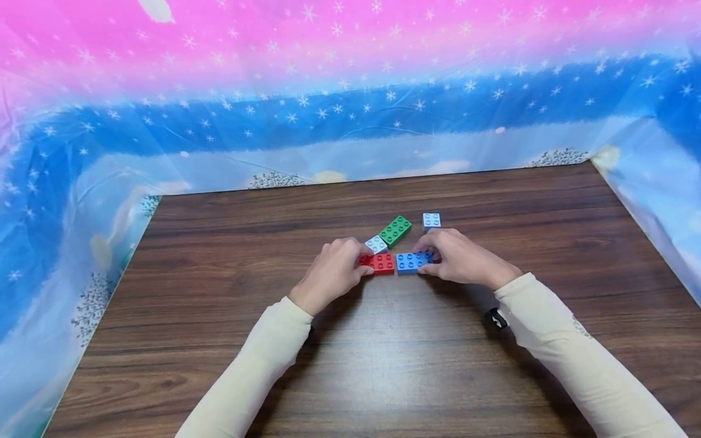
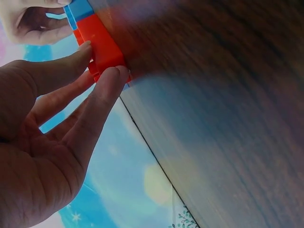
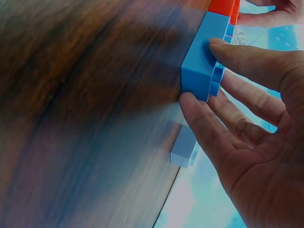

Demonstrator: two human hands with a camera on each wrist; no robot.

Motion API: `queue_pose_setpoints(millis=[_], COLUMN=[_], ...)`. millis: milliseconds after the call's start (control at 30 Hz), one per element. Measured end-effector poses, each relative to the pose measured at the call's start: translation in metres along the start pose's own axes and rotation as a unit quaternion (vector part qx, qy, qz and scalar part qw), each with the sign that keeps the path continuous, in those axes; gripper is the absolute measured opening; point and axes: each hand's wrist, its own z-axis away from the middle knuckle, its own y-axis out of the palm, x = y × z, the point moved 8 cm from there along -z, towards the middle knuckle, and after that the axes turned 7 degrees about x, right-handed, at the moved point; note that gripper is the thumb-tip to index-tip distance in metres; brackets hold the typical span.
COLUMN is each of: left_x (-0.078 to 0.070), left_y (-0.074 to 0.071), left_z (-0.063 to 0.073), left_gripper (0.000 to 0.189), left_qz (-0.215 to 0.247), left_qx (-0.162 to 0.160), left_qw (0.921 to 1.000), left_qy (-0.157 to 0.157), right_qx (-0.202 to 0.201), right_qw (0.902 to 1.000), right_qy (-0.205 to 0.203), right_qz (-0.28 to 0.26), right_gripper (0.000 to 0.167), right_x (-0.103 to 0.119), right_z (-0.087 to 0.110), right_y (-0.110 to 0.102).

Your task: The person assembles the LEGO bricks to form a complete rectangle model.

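Note:
My left hand [image 1: 335, 266] grips a red building brick [image 1: 384, 263] by its left end, thumb on the near side. With the thumb and fingers of my right hand [image 1: 464, 258] I hold a blue building brick [image 1: 408, 263] at its right end. Both bricks lie on the table in one line, studs up, their ends very close together. In the left wrist view, the red brick [image 2: 101, 42] appears to meet the blue one [image 2: 80, 9]. Just behind the red brick sits a light-blue square brick [image 1: 376, 244], turned at an angle, beside a green brick [image 1: 397, 230].
Another light-blue square brick [image 1: 431, 220] stands behind my right hand. Everything rests on a dark wooden table [image 1: 394, 365]. A pink and blue snowflake cloth [image 1: 350, 115] hangs along the table's back and side edges.

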Motion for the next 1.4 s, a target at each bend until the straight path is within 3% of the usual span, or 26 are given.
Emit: queue_pose_setpoints(millis=[1400], left_x=[0.0004], left_y=[0.0012], left_z=[-0.0021], left_gripper=[0.028], left_qz=[-0.011], left_qx=[-0.001], left_qw=[0.9999], left_qy=[0.005], right_qx=[-0.003], right_qw=[1.0000], right_qy=[-0.003], right_qz=[0.005], right_gripper=[0.031], right_x=[0.0022], right_z=[-0.0011], right_y=[0.0026])
